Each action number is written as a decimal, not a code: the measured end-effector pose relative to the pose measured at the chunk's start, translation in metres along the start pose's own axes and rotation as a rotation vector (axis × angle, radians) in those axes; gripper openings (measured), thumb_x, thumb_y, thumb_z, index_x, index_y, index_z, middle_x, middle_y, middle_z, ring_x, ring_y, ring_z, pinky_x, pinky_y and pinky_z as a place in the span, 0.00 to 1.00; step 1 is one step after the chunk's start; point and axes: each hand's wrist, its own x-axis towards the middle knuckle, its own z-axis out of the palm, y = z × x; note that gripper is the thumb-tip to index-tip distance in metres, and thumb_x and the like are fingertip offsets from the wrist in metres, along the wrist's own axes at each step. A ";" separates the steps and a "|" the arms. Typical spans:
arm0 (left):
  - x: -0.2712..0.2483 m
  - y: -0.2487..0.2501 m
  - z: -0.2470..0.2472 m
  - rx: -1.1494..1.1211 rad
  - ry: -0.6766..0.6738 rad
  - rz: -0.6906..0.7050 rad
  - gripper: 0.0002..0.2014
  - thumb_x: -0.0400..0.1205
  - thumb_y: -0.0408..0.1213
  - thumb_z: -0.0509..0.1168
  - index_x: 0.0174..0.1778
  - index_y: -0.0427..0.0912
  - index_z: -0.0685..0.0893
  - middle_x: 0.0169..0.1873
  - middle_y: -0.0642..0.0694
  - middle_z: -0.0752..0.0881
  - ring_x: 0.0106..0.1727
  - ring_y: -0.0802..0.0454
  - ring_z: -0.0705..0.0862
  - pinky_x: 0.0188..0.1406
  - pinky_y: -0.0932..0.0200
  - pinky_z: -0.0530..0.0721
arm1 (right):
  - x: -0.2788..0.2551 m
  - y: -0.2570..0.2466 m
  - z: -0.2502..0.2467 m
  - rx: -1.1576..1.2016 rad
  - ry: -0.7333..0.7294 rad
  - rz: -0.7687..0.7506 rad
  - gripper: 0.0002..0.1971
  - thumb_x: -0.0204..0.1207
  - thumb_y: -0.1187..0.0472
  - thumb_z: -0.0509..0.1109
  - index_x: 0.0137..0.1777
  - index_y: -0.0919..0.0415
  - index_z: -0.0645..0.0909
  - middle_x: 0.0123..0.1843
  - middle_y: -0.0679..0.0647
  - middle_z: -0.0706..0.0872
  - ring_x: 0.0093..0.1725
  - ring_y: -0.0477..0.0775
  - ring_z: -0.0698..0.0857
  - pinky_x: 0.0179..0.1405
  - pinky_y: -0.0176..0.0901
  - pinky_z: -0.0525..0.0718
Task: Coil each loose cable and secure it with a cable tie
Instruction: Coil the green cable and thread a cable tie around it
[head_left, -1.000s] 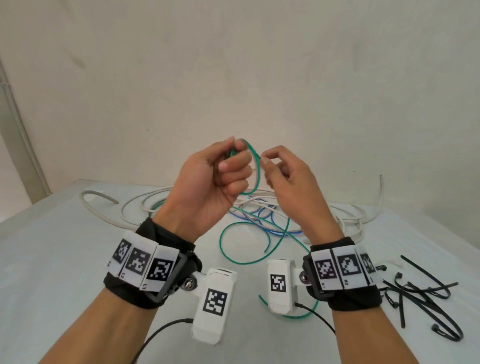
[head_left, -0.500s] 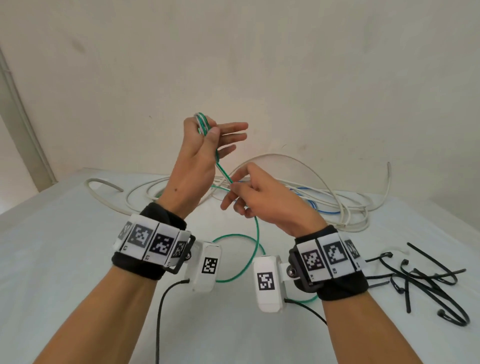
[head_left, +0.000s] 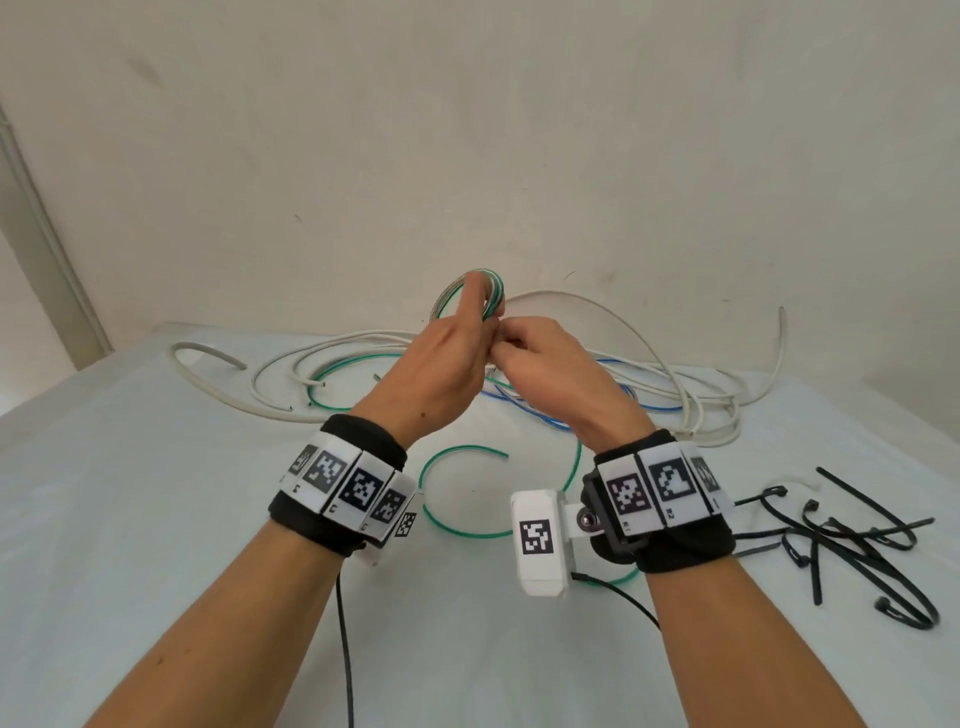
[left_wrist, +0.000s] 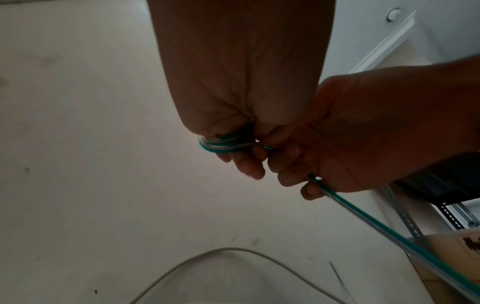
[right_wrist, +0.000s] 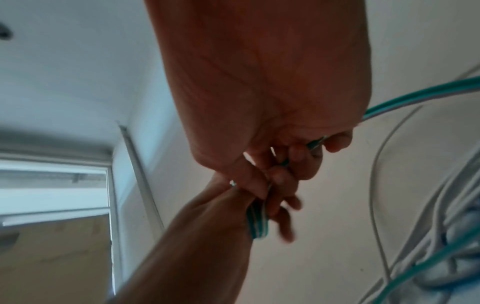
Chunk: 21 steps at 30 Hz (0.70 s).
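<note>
Up off the table (head_left: 156, 519), L hand (head_left: 441, 364) pinching green cable (head_left: 493, 293) coil, R hand (head_left: 550, 364) touching it, clenched on the trailing run, white cables (head_left: 691, 410) behind, cable ties (head_left: 857, 540) well right.

Cable tangle (head_left: 597, 374) behind; ties (head_left: 852, 540) right.

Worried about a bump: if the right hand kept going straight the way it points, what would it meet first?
Almost at once the left hand, which holds the green cable coil; the right hand is already against it.
</note>
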 end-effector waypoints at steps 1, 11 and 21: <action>0.001 0.001 -0.001 0.010 -0.007 -0.001 0.03 0.93 0.33 0.51 0.56 0.42 0.62 0.35 0.36 0.81 0.36 0.32 0.77 0.41 0.37 0.80 | -0.001 -0.001 -0.002 -0.029 0.014 -0.019 0.13 0.81 0.62 0.64 0.35 0.53 0.80 0.27 0.43 0.78 0.28 0.44 0.74 0.33 0.43 0.71; 0.005 0.005 -0.015 -0.011 0.008 -0.036 0.05 0.94 0.36 0.52 0.54 0.40 0.65 0.34 0.37 0.79 0.37 0.31 0.77 0.39 0.38 0.76 | -0.006 -0.010 -0.023 -0.128 0.194 -0.263 0.08 0.75 0.65 0.75 0.52 0.57 0.82 0.35 0.50 0.88 0.33 0.49 0.83 0.37 0.42 0.79; 0.006 0.025 -0.026 -0.418 -0.061 -0.226 0.18 0.92 0.38 0.49 0.42 0.40 0.80 0.22 0.56 0.71 0.27 0.56 0.69 0.29 0.61 0.67 | -0.006 -0.007 -0.046 -0.137 0.326 -0.462 0.06 0.83 0.58 0.73 0.54 0.51 0.92 0.50 0.46 0.83 0.49 0.48 0.83 0.59 0.47 0.82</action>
